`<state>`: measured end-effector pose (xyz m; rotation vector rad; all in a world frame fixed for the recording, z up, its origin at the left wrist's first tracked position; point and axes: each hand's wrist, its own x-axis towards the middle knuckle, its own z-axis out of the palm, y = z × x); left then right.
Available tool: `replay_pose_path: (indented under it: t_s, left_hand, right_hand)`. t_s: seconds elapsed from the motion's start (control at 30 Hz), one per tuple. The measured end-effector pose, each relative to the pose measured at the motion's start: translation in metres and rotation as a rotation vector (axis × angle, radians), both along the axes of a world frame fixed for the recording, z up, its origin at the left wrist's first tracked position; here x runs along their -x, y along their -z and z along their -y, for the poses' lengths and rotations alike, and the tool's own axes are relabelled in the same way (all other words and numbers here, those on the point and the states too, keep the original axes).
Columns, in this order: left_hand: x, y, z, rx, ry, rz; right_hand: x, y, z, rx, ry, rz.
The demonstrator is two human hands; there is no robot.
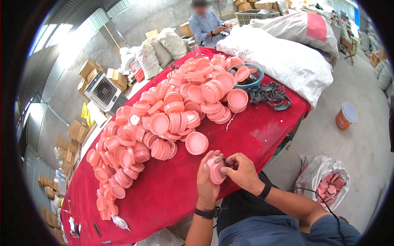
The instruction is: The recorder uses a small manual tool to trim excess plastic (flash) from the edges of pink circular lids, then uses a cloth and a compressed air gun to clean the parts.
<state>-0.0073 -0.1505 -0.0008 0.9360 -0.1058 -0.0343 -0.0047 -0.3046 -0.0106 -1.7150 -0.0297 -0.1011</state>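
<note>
Close to my body, above the table's near edge, my left hand [208, 180] is wrapped round a pink round plastic lid [215, 172]. My right hand [245, 172] pinches a dark grey strap [220, 160] against the lid's upper side, its thumb on the lid. Most of that strap is hidden by fingers. Just beyond my hands lies another pink lid [197, 143], at the edge of a large heap of similar pink lids [173, 123]. Loose dark grey straps [271, 96] lie tangled at the far right of the table.
A red cloth [242, 143] covers the table. Beside the straps stands a teal basket [257, 80] with dark pieces. White sacks [279, 53] bulge at the far right. An open sack of pink lids [330, 186] and an orange bucket [347, 115] stand on the floor. Another person [207, 26] sits opposite.
</note>
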Motion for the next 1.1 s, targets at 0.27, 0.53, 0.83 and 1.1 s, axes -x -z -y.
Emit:
replay_pose_path:
  t_s: [0.27, 0.53, 0.83, 1.1]
  left_hand:
    - [-0.006, 0.009, 0.0, -0.213, -0.018, 0.188]
    - [-0.007, 0.015, -0.003, -0.193, 0.092, 0.038]
    - [-0.004, 0.001, -0.007, -0.102, 0.13, -0.044]
    - [-0.006, 0.003, -0.003, -0.48, -0.02, 0.018]
  right_hand:
    - [0.001, 0.003, -0.008, -0.126, 0.05, -0.099]
    - [-0.001, 0.023, -0.003, -0.116, 0.02, -0.088]
    - [-0.005, 0.003, 0.002, 0.033, -0.058, -0.078]
    - [0.005, 0.001, -0.005, 0.246, 0.063, 0.413]
